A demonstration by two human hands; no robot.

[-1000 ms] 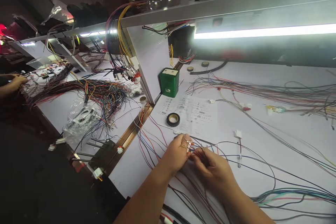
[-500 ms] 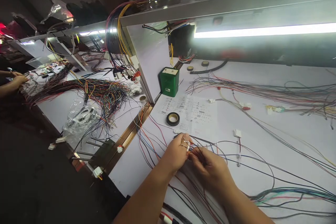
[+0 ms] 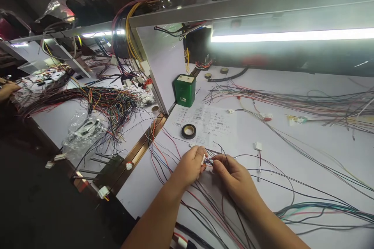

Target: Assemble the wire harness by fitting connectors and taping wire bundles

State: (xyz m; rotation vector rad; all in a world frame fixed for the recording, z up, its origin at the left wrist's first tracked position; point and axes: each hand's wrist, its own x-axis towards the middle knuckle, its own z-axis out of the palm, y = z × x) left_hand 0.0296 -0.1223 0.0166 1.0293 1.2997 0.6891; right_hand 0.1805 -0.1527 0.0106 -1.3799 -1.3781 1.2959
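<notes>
My left hand (image 3: 189, 165) pinches a small white connector (image 3: 203, 158) with thin wires coming out of it, low in the middle of the white bench (image 3: 292, 171). My right hand (image 3: 233, 177) meets it from the right, fingertips closed on the thin red and black wires (image 3: 209, 161) just beside the connector. More loose wires (image 3: 210, 210) trail from under both hands toward the near edge. A roll of black tape (image 3: 188, 131) lies just beyond my left hand on a printed sheet (image 3: 210, 122).
A green box (image 3: 184, 90) stands behind the sheet. White connectors (image 3: 257, 146) and long wire runs (image 3: 306, 103) cover the bench's right side. A divider (image 3: 157, 89) separates a neighbouring bench with a wire bundle (image 3: 108, 103), a plastic bag (image 3: 83, 128) and another person's hand (image 3: 7, 89).
Both hands have drawn slightly closer to me and lower with the wires. The white connector now shows at my left fingertips. The view has shifted a little to the right.
</notes>
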